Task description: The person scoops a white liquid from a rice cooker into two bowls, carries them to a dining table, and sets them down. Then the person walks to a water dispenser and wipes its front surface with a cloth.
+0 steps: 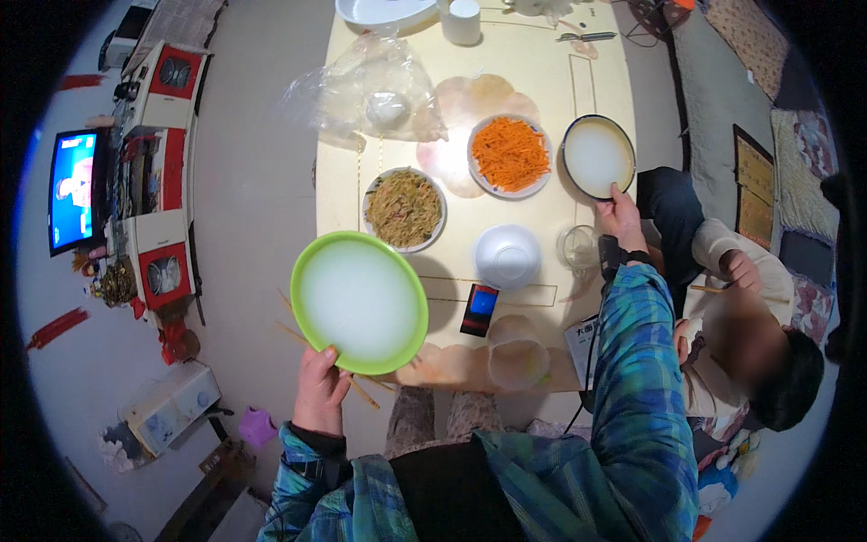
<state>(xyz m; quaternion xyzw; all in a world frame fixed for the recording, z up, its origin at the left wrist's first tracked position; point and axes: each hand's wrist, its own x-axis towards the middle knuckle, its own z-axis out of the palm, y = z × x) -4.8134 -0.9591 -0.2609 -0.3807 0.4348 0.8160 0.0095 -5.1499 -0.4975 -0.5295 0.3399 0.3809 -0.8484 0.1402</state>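
My left hand (pixel 322 386) grips the near rim of a green bowl (pixel 360 301) filled with cloudy whitish liquid, raised over the table's left front corner. Chopsticks (pixel 362 391) show beneath that bowl and beside my fingers; whether I hold them or they lie on the table, I cannot tell. At the right edge of the table my right hand (pixel 620 217) holds the near rim of a dark-rimmed bowl (pixel 598 156), also full of whitish liquid. A glass jar or cup (pixel 578 246) stands just left of my right wrist.
On the table (pixel 447 264) are a plate of shredded carrot (pixel 511 154), a plate of shredded food (pixel 405 209), an upturned white bowl (pixel 507 257), a phone (pixel 479 310) and a clear plastic bag (pixel 379 95). A seated person (pixel 738 325) with chopsticks is close on the right.
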